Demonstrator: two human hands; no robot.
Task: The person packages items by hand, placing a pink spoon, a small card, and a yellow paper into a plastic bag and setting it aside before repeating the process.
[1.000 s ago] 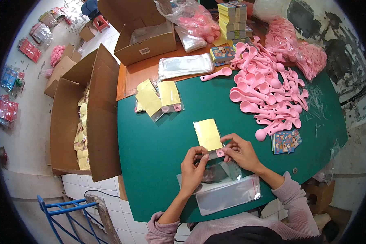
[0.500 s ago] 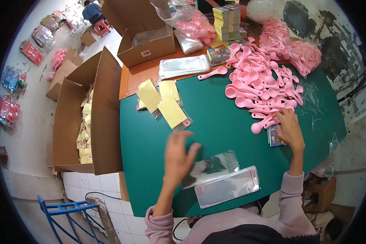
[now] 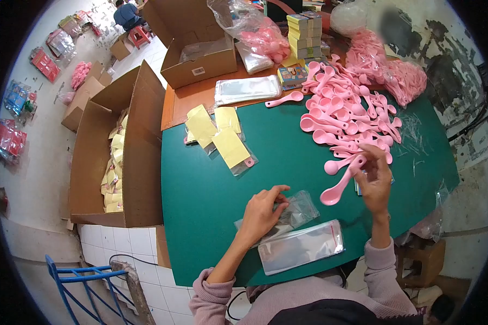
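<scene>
My right hand (image 3: 375,179) pinches the handle end of a pink measuring spoon (image 3: 336,189), whose bowl hangs to the lower left above the green table. Partly hidden under that hand lies a small stack of printed cards (image 3: 358,188). Another pink spoon (image 3: 333,166) lies just beyond the held one, at the edge of the spoon heap (image 3: 341,111). My left hand (image 3: 264,212) rests over a crumpled clear plastic bag (image 3: 301,211), fingers bent and apart. Nearer my body is a neat stack of clear bags (image 3: 301,248).
Filled packets with yellow cards (image 3: 230,147) lie at the table's left. More clear bags (image 3: 248,90), card stacks (image 3: 303,35) and an open carton (image 3: 200,67) stand at the back. A large carton (image 3: 141,146) with yellow-card packets flanks the left edge.
My right hand has lifted a pink spoon off the heap and come nearer to me. My left hand has moved right and down onto the clear bag, which is now more crumpled.
</scene>
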